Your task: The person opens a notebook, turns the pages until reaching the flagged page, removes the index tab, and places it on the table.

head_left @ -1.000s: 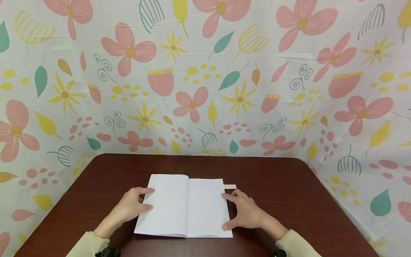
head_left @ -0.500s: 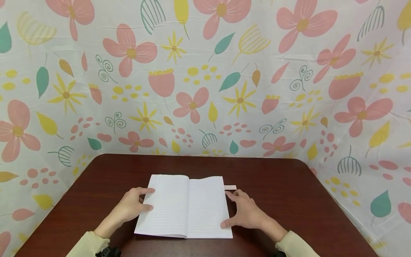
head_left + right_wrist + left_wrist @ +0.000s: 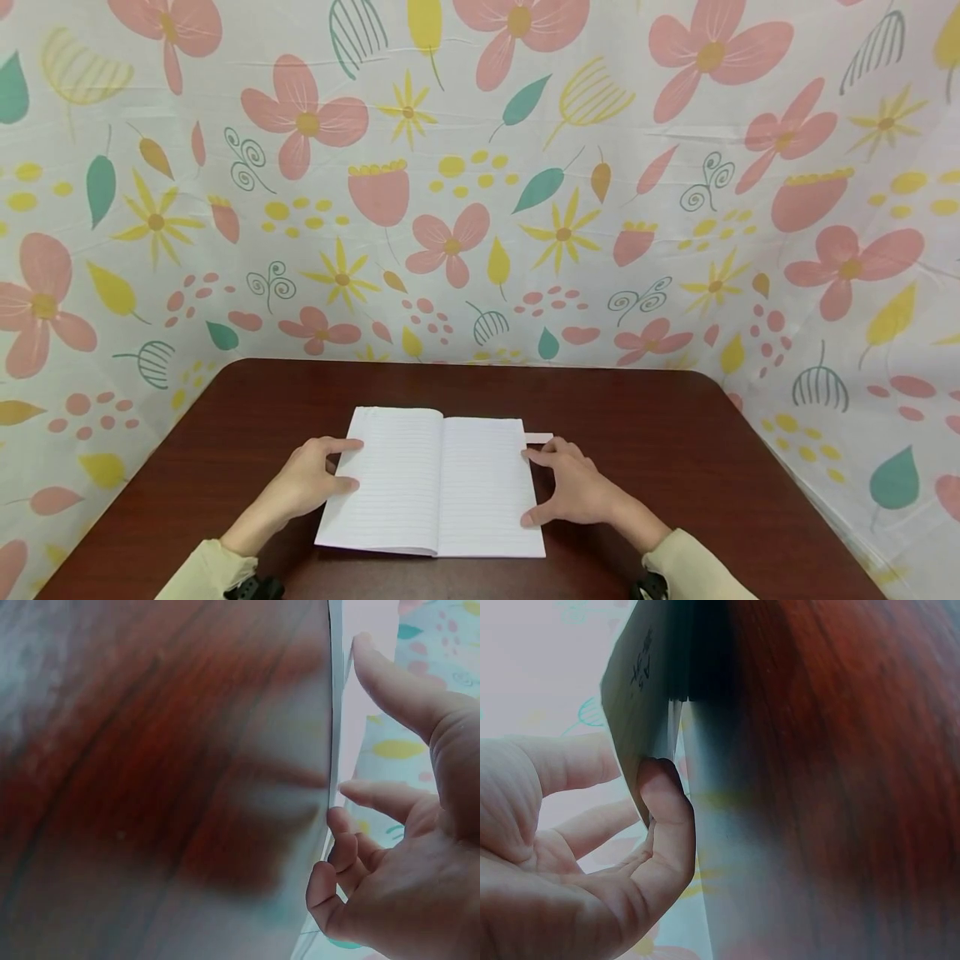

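Observation:
An open notebook (image 3: 480, 487) with blank lined pages lies near the table's front. At its left edge, my left hand (image 3: 303, 481) holds it, thumb and index finger over the page. The left wrist view shows other fingers (image 3: 671, 825) curled under the cover (image 3: 634, 697), which bears dark marks. My right hand (image 3: 577, 486) holds the right edge, with thumb and index tips on the page margin. In the right wrist view its remaining fingers (image 3: 322, 889) curl at the notebook's edge (image 3: 334, 712). A white strip (image 3: 537, 437) sticks out beyond the upper right edge.
The dark reddish-brown table (image 3: 645, 417) has rounded far corners. A flower-patterned cloth (image 3: 480, 183) hangs behind it and along both sides. Black wrist devices (image 3: 253, 587) sit at the pale sleeves (image 3: 206, 571).
The right page's top edge was slightly wavy half a second ago and now lies flatter. My right index finger shifted outward, then back onto the margin. My left hand stays put.

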A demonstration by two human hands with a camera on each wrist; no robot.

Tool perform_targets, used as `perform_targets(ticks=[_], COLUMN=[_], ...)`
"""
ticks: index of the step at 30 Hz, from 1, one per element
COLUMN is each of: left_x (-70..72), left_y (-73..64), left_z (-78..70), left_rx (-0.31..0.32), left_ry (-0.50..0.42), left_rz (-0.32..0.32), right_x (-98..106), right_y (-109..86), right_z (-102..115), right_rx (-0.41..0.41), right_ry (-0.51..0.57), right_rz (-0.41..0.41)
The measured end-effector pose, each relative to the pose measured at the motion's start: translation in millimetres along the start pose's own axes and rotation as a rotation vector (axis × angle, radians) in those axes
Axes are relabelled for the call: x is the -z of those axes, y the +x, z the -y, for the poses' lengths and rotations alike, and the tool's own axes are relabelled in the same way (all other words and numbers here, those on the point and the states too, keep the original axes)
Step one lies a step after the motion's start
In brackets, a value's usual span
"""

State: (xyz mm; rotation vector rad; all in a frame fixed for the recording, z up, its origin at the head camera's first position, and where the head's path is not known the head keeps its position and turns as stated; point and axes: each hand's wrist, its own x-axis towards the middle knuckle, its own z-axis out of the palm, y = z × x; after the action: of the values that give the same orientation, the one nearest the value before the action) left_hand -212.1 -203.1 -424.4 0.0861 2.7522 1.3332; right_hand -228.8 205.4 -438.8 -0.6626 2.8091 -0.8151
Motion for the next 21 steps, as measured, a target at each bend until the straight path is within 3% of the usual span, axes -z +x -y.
perform_targets(ticks=[21], left_x=[-0.6], left_y=[2.4], left_z=[0.7], left_rx=[0.012], left_ry=[0.018], left_rz=[0.007], right_x=[-8.0], right_y=[8.2], right_z=[6.0], right_rx=[-0.06], right_ry=[-0.058], right_rz=[-0.04])
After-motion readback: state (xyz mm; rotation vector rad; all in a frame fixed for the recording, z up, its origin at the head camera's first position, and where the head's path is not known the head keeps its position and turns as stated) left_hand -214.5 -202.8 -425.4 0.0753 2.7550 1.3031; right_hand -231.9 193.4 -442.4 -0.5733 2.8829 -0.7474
